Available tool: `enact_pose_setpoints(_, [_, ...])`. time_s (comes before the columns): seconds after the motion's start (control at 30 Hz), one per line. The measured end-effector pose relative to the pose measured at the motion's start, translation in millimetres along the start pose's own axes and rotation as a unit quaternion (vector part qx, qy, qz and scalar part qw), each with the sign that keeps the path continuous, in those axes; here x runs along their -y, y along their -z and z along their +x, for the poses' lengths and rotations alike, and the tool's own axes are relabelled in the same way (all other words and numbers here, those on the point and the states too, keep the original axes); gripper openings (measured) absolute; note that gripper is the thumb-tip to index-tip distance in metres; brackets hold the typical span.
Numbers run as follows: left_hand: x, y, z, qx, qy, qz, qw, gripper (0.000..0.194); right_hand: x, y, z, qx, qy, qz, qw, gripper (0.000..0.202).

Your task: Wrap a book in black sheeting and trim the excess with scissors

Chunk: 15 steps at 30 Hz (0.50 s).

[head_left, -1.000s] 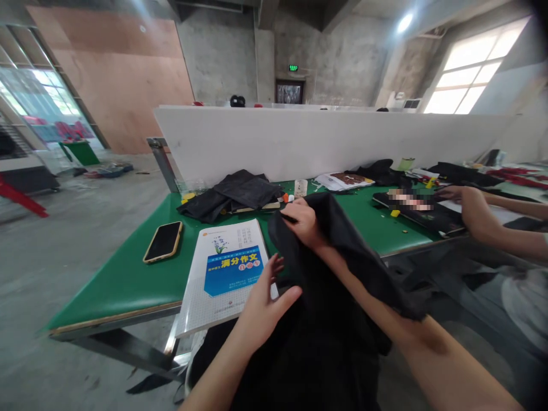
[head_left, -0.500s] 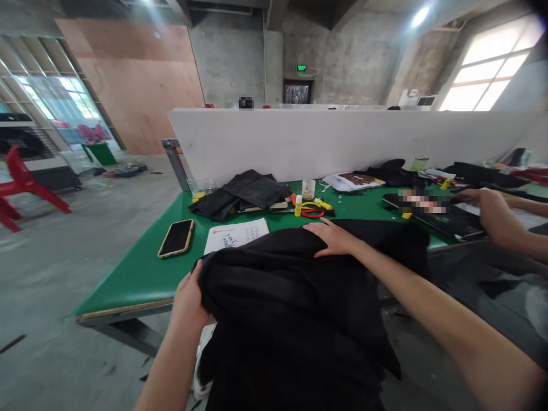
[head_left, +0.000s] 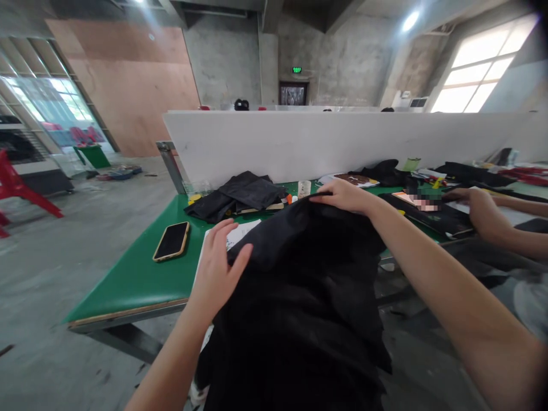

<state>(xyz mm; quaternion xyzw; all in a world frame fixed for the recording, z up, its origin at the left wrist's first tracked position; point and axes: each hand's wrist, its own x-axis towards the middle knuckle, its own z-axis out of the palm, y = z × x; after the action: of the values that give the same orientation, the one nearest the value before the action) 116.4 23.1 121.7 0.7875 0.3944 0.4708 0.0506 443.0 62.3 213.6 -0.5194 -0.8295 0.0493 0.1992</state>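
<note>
A large black cloth (head_left: 299, 297) hangs over the front edge of the green table (head_left: 124, 274) and down toward my lap. Pinched in my right hand (head_left: 342, 197) is its upper edge, lifted above the tabletop. My left hand (head_left: 222, 262) is at the cloth's left side, fingers spread and thumb apart, gripping nothing. Partly covered by the cloth and my left hand is a white printed sheet (head_left: 246, 229). A phone (head_left: 172, 241) lies to the left of the sheet.
Folded dark fabric (head_left: 248, 193) and a clear cup (head_left: 303, 189) stand toward the back, before a white partition (head_left: 274, 140). At the right, another person's hand (head_left: 483, 214) is over papers beside a black folder (head_left: 432, 214). A red chair (head_left: 25, 188) is on the left.
My right hand has raised the cloth's edge up and back, now hiding the yellow glue stick and red-handled tool. My left hand has let go of the cloth and opened, moving slightly up and right.
</note>
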Motion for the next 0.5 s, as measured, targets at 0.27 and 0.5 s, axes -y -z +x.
enact_pose_setpoints(0.27, [-31.7, -38.9, 40.9, 0.079, 0.284, -0.382, 0.876, 0.050, 98.6, 1.3, 31.3, 0.071, 0.114, 0.169, 0.976, 0.039])
enact_pose_setpoints(0.5, [35.2, -26.4, 26.0, 0.049, 0.491, -0.472, 0.731, 0.029, 63.8, 6.4, -20.8, -0.142, 0.053, 0.158, 0.976, 0.045])
